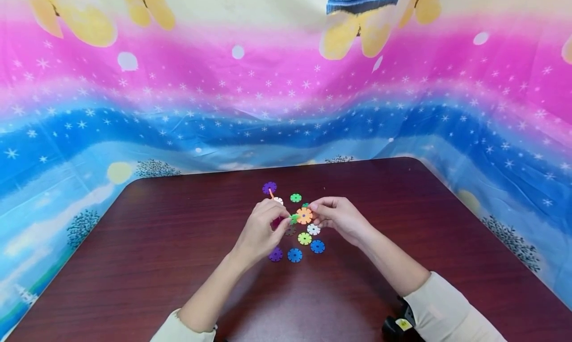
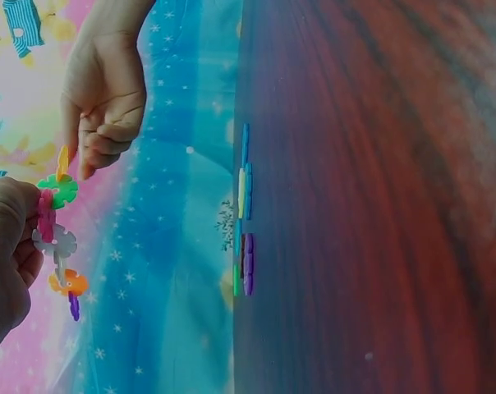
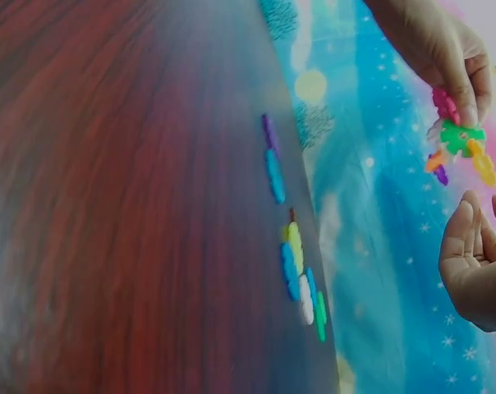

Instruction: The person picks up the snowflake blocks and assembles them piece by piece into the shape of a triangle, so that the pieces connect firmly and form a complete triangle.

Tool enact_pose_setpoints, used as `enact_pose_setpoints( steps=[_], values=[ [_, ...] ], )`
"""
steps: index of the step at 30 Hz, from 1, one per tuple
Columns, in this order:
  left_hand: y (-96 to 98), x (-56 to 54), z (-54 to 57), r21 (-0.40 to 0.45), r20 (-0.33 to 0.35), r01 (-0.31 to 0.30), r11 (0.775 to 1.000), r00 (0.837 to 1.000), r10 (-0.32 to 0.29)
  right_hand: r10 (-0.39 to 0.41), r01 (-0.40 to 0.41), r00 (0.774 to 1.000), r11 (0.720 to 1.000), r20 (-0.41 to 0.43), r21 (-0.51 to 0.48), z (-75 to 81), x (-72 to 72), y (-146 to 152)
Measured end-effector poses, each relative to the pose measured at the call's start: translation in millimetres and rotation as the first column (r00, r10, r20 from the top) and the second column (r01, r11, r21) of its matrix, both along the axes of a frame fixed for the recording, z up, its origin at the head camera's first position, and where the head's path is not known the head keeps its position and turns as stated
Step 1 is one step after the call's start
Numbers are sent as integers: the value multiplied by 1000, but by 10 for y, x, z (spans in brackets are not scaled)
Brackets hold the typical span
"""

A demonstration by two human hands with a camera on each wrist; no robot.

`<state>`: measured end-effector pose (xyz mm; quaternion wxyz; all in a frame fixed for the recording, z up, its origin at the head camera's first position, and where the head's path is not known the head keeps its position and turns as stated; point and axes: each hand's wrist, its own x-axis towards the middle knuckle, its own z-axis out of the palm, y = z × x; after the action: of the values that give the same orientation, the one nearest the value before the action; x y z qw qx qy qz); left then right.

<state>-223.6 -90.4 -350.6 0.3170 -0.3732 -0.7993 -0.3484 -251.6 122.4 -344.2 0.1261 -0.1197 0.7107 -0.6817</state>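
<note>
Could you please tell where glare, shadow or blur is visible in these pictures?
Head view: pale glare on the dark red-brown wooden table, soft shadows beside it; left wrist view: duller colours, linked multicoloured notched plastic discs slightly soft, table blurred toward the right; right wrist view: whitish glare near the picture's left edge.

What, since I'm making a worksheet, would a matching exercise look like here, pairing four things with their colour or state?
1. joined discs
2. table
3. cloth
4. sleeves

A. patterned, largely pink and blue
B. plain cream
C. dark reddish-brown
D. pinched by the left hand

Pairs: 1-D, 2-C, 3-A, 4-B
</note>
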Motion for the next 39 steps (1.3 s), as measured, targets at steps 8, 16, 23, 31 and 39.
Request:
enact_pose_setpoints(
  steps=[8,16,23,31,39],
  values=[
    [-43,-1,11,7,-2,-14,1000,1000,14,31,8,990,961,-135,277,-141,-111,52],
    [-112,-3,-1,8,-18,-29,1000,999,29,75,31,980,856,-184,516,-292,-302,93],
    [-163,-10,-2,6,-20,-39,999,999,40,116,21,976,788,-182,616,-398,-441,123],
    [-187,0,11,-1,20,-50,999,999,50,185,-42,973,734,-141,677,-494,-524,166],
    [-187,-2,4,13,6,-50,999,999,50,230,-51,960,708,-162,704,-545,-539,147]
  ],
)
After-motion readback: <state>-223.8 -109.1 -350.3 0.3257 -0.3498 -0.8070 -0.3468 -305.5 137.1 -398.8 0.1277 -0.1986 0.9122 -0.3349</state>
